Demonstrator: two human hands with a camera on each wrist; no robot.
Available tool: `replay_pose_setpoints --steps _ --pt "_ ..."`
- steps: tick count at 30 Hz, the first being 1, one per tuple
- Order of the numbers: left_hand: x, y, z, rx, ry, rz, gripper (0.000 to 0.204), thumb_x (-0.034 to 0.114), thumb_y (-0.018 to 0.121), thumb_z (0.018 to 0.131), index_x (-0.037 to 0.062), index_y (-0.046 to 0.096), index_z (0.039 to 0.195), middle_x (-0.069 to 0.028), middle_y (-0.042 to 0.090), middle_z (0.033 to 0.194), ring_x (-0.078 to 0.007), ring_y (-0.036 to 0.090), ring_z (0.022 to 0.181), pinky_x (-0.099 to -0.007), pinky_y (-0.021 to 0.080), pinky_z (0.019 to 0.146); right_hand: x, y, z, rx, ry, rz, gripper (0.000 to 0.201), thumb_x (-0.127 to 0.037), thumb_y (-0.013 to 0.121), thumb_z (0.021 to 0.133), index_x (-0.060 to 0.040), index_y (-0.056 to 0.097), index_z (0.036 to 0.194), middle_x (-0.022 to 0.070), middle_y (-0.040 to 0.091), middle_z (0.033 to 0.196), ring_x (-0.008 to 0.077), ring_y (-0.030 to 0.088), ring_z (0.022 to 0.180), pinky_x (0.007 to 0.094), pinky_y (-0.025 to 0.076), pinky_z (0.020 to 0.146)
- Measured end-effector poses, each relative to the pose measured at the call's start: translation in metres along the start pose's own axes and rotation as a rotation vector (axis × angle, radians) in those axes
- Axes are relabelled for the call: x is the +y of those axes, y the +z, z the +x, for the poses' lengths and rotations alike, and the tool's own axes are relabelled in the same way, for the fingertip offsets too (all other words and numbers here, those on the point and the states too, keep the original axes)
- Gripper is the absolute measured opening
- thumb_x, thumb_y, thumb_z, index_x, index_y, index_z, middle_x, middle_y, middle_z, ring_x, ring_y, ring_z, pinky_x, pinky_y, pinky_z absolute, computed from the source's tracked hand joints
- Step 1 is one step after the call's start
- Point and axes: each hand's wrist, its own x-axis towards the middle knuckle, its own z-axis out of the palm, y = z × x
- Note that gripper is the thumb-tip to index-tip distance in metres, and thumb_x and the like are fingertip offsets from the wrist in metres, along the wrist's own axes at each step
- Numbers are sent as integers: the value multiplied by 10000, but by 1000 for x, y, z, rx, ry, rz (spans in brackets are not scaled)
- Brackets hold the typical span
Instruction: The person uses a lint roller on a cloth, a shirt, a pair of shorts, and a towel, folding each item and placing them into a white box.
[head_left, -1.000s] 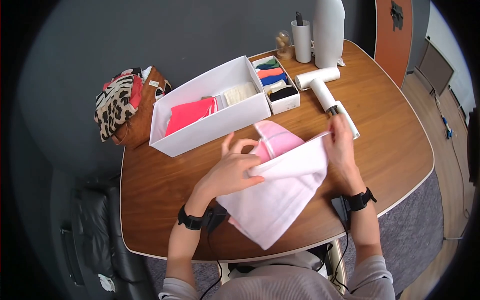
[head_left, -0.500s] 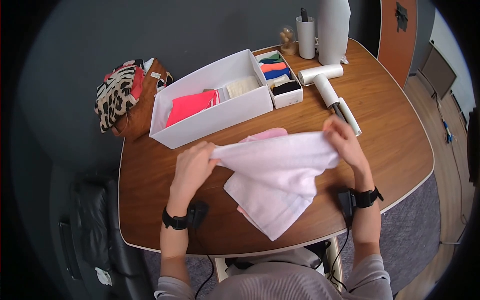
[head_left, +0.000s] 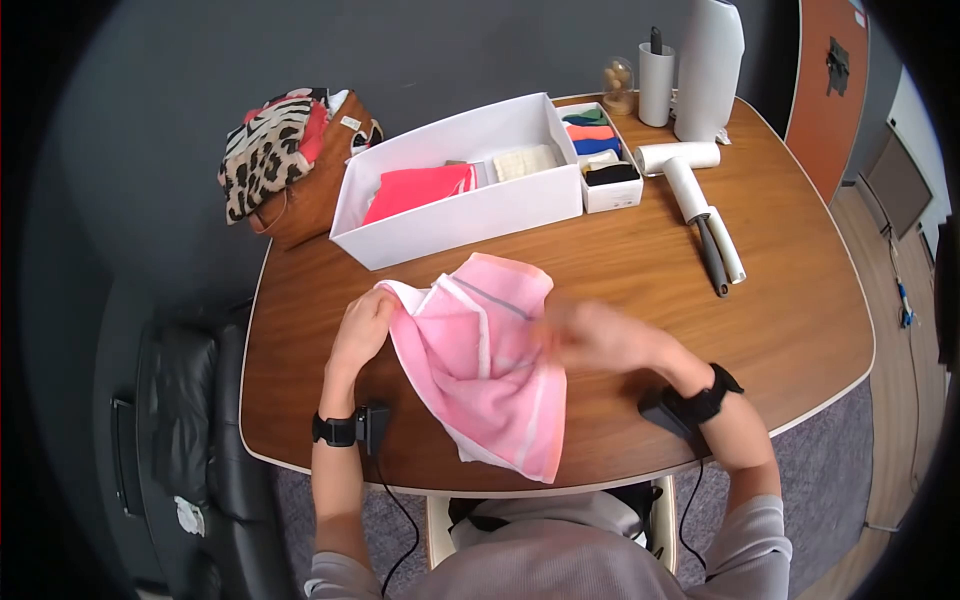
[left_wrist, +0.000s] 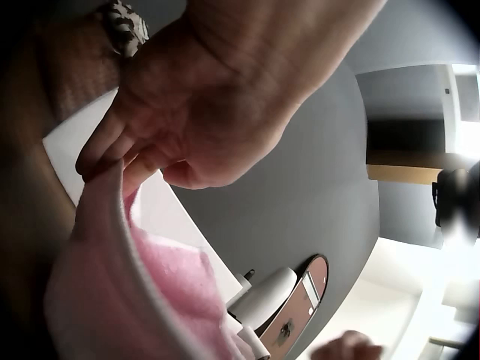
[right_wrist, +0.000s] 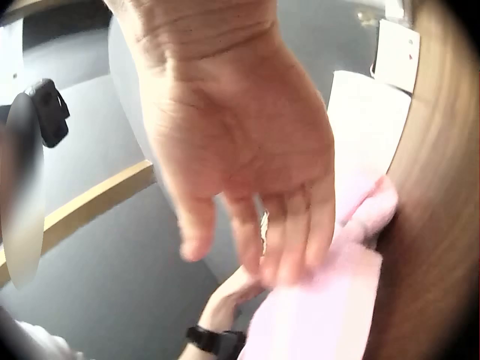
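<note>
A pink towel [head_left: 480,350] with white stripes hangs loosely over the front half of the table. At its upper left corner my left hand [head_left: 362,328] pinches the white edge. The left wrist view has the same edge of the towel [left_wrist: 161,292] between the thumb and fingers of the left hand [left_wrist: 214,112]. My right hand [head_left: 605,338], blurred by motion, is at the towel's right side. Seen from the right wrist, the right hand [right_wrist: 244,142] has its fingers fairly straight and its palm bare, fingertips overlapping the towel [right_wrist: 322,300].
Behind the towel stands a long white box [head_left: 470,220] with folded cloths. Beside it is a smaller white box [head_left: 612,197] of rolled coloured cloths. A lint roller [head_left: 688,190] and white rolls lie to the right. A brown bag [head_left: 305,210] heaped with clothes stands at the left.
The towel has turned from its whitish side to its pink striped side. My right hand has let go of the edge and moved left; the left hand keeps its corner.
</note>
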Motion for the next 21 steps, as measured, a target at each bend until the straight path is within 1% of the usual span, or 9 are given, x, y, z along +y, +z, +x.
replay_pose_setpoints --steps 1,2,7,11,13,15,18,20,21 --pt "-4 2 -3 -2 0 -42 153 32 534 746 -9 586 885 -178 588 904 -298 572 826 -345 457 694 5 3 10 307 189 -105 309 -212 679 714 -41 567 946 122 535 797 256 541 757 342 445 686" --pt "-7 6 -5 -2 1 -85 163 25 542 739 -7 585 893 -171 587 914 -293 572 834 -343 459 701 20 5 19 496 207 -195 303 -158 675 673 -2 570 910 165 544 822 293 561 804 355 446 726" --pt "-10 15 -13 83 49 -198 274 -73 544 667 10 591 924 -136 564 989 -277 556 926 -328 457 761 67 3 41 231 218 -193 334 -124 620 717 14 532 1009 161 565 907 274 556 873 335 438 779" --pt "-18 3 -15 186 142 -212 338 -155 424 645 5 599 885 -131 570 1019 -284 539 1003 -285 411 848 33 -19 35 257 113 442 321 -99 563 744 -9 526 1050 80 579 942 166 547 877 282 437 764" --pt "-13 -6 -17 172 145 -260 337 -164 406 646 2 593 871 -133 569 1033 -276 538 1016 -279 407 846 -9 -46 20 266 262 484 288 -98 555 735 -26 541 1014 15 559 897 100 514 831 250 433 739" --pt "-7 -14 -17 167 166 -275 329 -168 393 648 -2 585 857 -132 569 1047 -270 538 1023 -272 404 842 -37 -71 2 196 174 339 261 -107 564 730 -40 538 980 7 553 853 91 511 787 245 433 689" --pt "2 -17 -18 119 171 -277 305 -167 385 653 -5 568 835 -124 568 1070 -264 539 1030 -264 408 828 -59 -126 -34 -129 -67 110 248 -130 687 674 -31 551 856 3 544 787 95 509 703 240 418 627" --pt "8 -17 -16 27 122 -312 286 -164 386 656 -5 556 822 -116 567 1089 -262 537 1042 -265 416 812 -64 -146 -49 -87 -290 91 296 -138 759 613 -25 554 794 7 551 772 111 529 683 247 421 623" --pt "9 -14 -15 31 166 -301 284 -164 386 656 -4 552 822 -113 566 1093 -260 542 1021 -267 418 802 -75 -139 -48 180 -248 183 306 -127 760 600 -26 562 810 15 554 783 122 540 708 252 429 649"
